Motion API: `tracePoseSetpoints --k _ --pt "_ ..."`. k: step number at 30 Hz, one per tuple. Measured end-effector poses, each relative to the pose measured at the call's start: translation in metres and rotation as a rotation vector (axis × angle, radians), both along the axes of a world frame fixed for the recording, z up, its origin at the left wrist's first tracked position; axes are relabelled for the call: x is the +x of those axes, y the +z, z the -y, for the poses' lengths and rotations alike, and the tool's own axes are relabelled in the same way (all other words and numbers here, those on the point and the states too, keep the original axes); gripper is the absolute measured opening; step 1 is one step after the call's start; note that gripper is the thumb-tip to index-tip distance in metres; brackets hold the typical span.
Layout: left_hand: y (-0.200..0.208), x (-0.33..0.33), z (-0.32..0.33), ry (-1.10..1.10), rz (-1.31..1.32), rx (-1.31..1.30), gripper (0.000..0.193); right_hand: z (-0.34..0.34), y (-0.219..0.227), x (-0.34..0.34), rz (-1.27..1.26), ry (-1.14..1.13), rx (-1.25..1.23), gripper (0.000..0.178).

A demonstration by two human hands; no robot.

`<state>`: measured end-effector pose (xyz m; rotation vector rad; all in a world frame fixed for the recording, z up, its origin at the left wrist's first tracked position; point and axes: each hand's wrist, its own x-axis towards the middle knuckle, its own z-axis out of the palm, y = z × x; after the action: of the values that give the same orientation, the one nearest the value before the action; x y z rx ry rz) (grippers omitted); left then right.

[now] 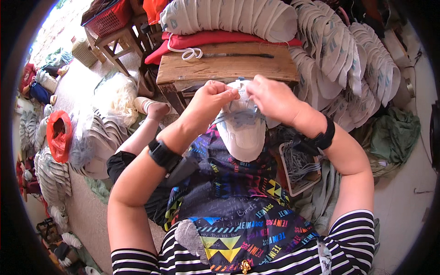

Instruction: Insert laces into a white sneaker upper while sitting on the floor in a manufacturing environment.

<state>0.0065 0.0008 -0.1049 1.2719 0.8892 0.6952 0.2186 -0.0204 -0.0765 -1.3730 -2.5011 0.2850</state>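
A white shoe upper [242,137] with grey-blue lacing across its middle lies toe toward me, over the dark printed apron [229,192] on my lap. Its far end reaches the near edge of a wooden bench. My left hand [211,100] is closed, thumb and forefinger pinching the left side of the upper near its opening. My right hand [277,98] is at the opposite side, fingers curled in and slightly blurred. What those right fingers grip is hidden. Both wrists wear black bands.
On the wooden bench [224,68] lie a white cord loop [190,54] and a thin dark tool [238,55]. Rows of white uppers [229,18] stand behind on red cloth. More stacked uppers [330,50] fill the right. A tray of grey laces [300,167] sits beside my right forearm.
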Motion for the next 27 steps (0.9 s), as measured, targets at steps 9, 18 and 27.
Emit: tracePoseSetpoints --k 9,18,27 --pt "0.034 -0.039 0.021 0.048 0.41 -0.156 0.015 0.0 0.017 -0.03 0.339 0.276 0.039 0.012" --pt "-0.009 -0.039 0.036 0.11 0.373 -0.259 0.016 0.003 0.005 -0.034 0.131 -0.057 -0.148 0.02" --pt "-0.023 -0.041 0.051 0.165 0.359 -0.425 0.017 0.004 0.006 -0.045 0.153 0.023 0.069 0.018"
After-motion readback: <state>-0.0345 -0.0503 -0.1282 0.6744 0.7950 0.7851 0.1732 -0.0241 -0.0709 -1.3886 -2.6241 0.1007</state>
